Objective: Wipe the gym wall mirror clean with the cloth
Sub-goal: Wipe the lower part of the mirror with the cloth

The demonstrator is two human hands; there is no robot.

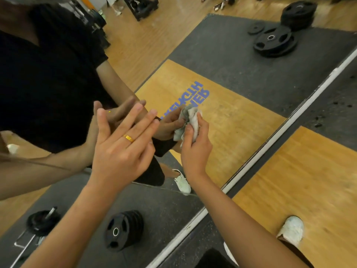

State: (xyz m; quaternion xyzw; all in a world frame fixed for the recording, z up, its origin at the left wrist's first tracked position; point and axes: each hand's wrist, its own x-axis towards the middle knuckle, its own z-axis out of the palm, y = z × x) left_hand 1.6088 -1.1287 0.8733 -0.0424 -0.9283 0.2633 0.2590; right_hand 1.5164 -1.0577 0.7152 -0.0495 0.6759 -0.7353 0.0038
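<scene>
A person stands close to a gym wall mirror (231, 60), seen from a head-worn camera looking down along both bare forearms. The right hand (195, 146) grips a crumpled grey-white cloth (190, 117), fingers and thumb curled round it, and holds the bunched fabric against the glass, where it meets its own reflection over the mirrored blue lettering (195, 95) of a wooden lifting platform. The left hand (123, 149) is spread and relaxed – fingers straight, holding nothing – with its fingertips meeting their reflected counterparts on the glass just left of the cloth; a gold ring (129, 138) sits on one finger. A pale frame strip (270, 140) marks the mirror's lower edge and runs diagonally from upper right to lower middle. Left of the strip the glass reflects the person's black shirt, a stack of black weight plates (274, 42) on dark rubber matting, a second set of plates (123, 231) (standing on edge) and a loaded bar end (43, 221). Right of the strip lies the real floor – a wooden platform (309, 180) with one white shoe (291, 230) planted on it.
</scene>
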